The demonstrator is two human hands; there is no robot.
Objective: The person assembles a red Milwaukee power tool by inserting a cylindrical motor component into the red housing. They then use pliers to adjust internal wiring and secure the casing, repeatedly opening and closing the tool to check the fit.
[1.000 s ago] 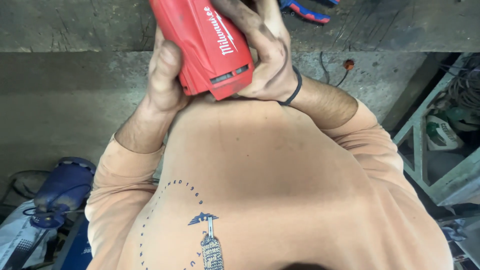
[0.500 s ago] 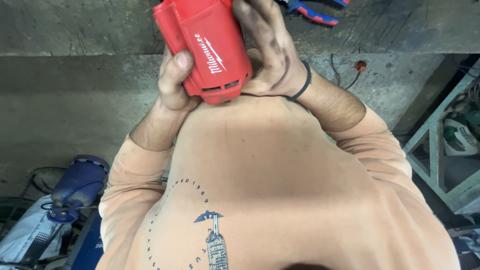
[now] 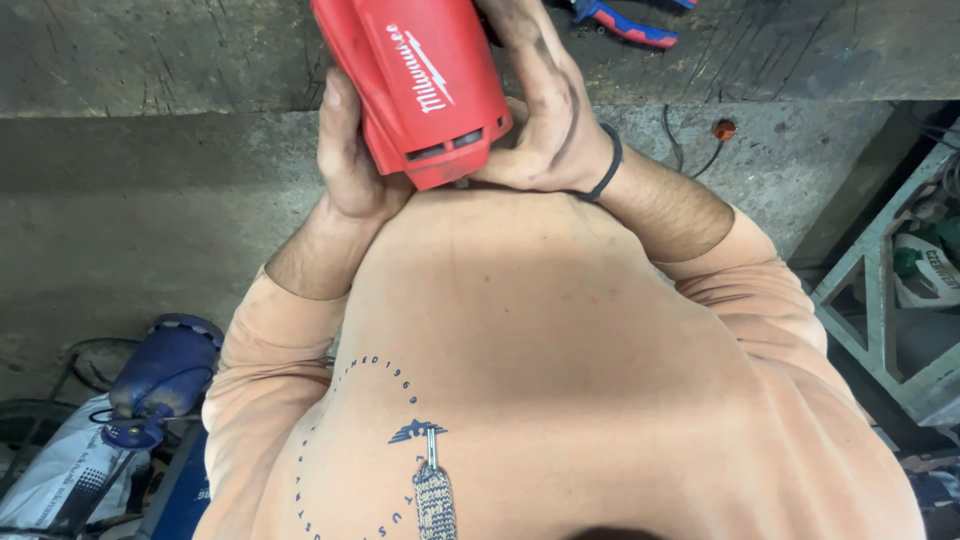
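Red power tool body [image 3: 415, 85] — gripped by left hand [image 3: 350, 160] and right hand [image 3: 545, 120], both clasped round it.

Red-blue pliers [image 3: 628, 24] on the bench [image 3: 150, 50]; perhaps a blue motor [image 3: 160, 375] below.

1. A worn, scratched grey workbench top [image 3: 180, 50] runs across the top.
2. Below it lies a dull concrete floor [image 3: 130, 230], stained and dusty.
3. A blue motor [image 3: 160, 375] sits at lower left beside a white sack [image 3: 55, 480].
4. A grey metal frame [image 3: 880, 310] stands at right.
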